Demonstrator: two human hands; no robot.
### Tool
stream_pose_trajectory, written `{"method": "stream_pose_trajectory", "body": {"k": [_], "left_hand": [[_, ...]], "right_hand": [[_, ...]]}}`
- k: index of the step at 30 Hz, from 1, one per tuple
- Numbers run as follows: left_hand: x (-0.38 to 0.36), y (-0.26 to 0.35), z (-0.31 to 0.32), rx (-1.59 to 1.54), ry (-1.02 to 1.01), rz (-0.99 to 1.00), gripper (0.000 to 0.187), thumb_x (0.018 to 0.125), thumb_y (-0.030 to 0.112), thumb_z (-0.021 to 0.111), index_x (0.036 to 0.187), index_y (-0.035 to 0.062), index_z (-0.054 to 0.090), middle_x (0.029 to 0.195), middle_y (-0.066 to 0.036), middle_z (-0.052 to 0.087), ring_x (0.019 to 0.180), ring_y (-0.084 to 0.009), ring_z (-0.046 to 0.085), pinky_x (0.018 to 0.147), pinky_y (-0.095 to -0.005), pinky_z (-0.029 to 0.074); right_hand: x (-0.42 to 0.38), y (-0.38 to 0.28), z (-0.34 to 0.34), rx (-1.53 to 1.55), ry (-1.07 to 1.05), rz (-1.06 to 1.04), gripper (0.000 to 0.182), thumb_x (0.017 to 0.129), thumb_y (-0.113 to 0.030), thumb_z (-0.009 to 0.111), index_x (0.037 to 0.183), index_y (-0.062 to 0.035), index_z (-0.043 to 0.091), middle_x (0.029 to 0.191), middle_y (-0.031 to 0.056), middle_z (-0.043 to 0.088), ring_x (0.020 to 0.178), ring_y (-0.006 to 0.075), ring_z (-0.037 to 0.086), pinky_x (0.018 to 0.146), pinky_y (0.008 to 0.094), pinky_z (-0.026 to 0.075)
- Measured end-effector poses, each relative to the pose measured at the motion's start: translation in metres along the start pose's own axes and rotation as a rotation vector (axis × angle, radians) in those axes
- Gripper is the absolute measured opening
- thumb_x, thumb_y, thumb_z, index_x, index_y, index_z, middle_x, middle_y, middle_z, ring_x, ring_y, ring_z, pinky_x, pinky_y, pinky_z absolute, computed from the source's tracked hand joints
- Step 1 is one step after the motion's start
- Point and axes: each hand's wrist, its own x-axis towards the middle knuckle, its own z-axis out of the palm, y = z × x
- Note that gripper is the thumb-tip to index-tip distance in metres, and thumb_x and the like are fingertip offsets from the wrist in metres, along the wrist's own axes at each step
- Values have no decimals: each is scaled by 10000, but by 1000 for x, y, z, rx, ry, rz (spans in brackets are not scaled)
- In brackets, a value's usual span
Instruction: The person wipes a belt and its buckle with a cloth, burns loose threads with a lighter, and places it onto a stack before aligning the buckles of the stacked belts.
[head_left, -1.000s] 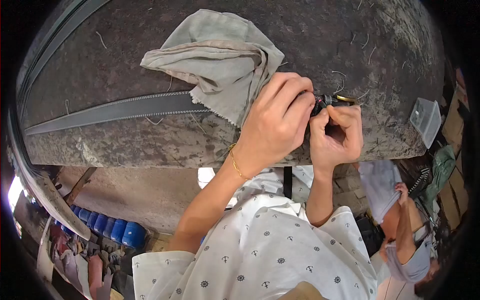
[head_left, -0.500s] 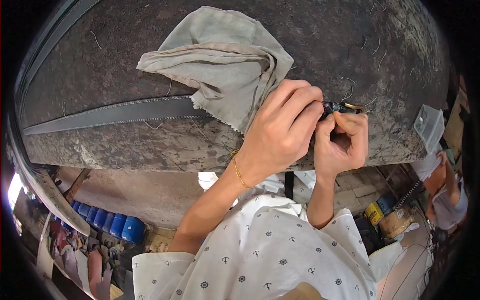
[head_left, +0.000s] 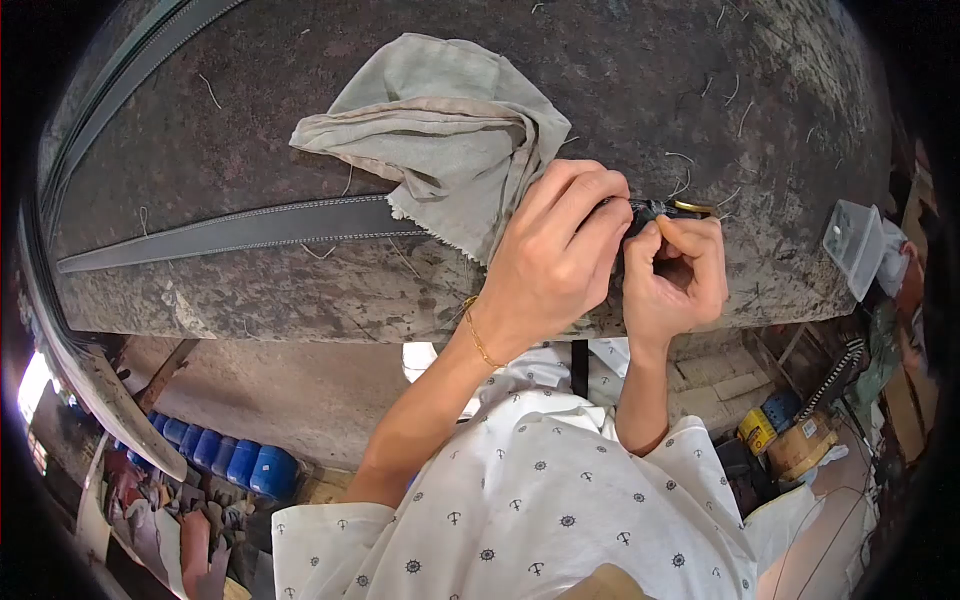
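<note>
Between both hands, left hand (head_left: 550,260) and right hand (head_left: 675,275) pinch belt (head_left: 250,225) end by buckle (head_left: 690,208); grip could slip, scuffing leather.

Single head-worn view, fisheye, dark corners. Looks forward and steeply down, close over the bench (head_left: 300,290). Both grips sit right of centre; the wearer's own shirt fills the frame below them, floor clutter at the lower edges.
</note>
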Motion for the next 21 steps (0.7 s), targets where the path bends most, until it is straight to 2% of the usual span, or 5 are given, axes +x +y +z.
{"method": "stream_pose_trajectory", "body": {"k": [9, 15, 17, 19, 21], "left_hand": [[1, 4, -2, -5, 8, 32, 208, 693, -115, 695, 863, -15, 630, 952, -101, 626, 931, -303, 609, 787, -385, 509], [3, 9, -7, -20, 103, 79, 116, 757, -55, 688, 851, -19, 630, 925, -119, 638, 882, -297, 615, 779, -376, 503], [-1, 25, -19, 33, 80, 126, 139, 782, -7, 700, 909, -11, 643, 1006, -129, 640, 967, -303, 612, 862, -400, 485], [0, 45, -45, 398, 200, 201, 202, 808, 38, 702, 999, -5, 648, 1110, -148, 621, 1087, -326, 578, 981, -432, 430], [0, 34, -64, 569, 213, 126, 280, 822, 69, 703, 1088, -1, 647, 1222, -156, 597, 1192, -355, 532, 1065, -462, 366]], "right_hand": [[2, 1, -1, 30, 19, 1, 174, 687, 95, 703, 819, -5, 651, 750, 58, 606, 598, 145, 482, 526, 253, 391], [-3, 9, -4, 408, 198, 293, 52, 906, -6, 656, 957, 5, 654, 799, -8, 610, 644, 49, 524, 565, 199, 421], [2, -2, -7, 504, 234, 377, 90, 942, -56, 651, 1002, 11, 664, 821, 3, 626, 654, 52, 554, 571, 202, 433], [1, 4, -8, 524, 247, 349, 141, 961, -100, 653, 1045, 11, 675, 836, 15, 639, 650, 57, 567, 574, 207, 444], [2, 3, -8, 623, 274, 370, 164, 960, -117, 662, 1064, 8, 681, 830, 16, 639, 635, 64, 566, 570, 209, 446]]}}
